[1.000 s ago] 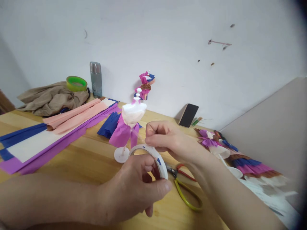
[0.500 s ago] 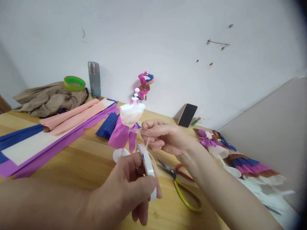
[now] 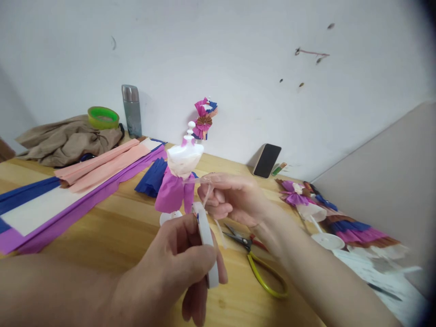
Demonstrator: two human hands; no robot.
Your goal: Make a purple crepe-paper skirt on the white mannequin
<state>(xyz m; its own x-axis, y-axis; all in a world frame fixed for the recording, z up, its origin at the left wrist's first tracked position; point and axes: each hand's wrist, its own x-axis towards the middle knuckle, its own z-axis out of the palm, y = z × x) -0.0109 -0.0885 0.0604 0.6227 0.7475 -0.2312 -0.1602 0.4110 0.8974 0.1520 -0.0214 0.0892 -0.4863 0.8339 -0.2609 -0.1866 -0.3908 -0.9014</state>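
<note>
Step in hand, as I read it: drawing a length of tape off the roll. The left hand [image 3: 177,268] grips the tape roll [image 3: 206,243], thumb along the near side, fingers curled behind it, the roll edge-on to the camera and tilted a little. The right hand [image 3: 231,197], just above and beyond the left, pinches the free tape strip [image 3: 207,193] between thumb and forefinger, remaining fingers curled under. The strip runs down from the pinch to the roll, slightly slack.

The next move likely calls for a steady pull apart, roll held firm, then a cut or tear; the scissors [image 3: 254,254] lie on the table [image 3: 112,227] right below the right wrist.

The little dress form [image 3: 180,177], wearing a purple paper skirt, stands just beyond both hands, left of the right hand's fingertips, not touched. Both forearms reach in from the near edge, left low and flat, right angled in from the right.
</note>
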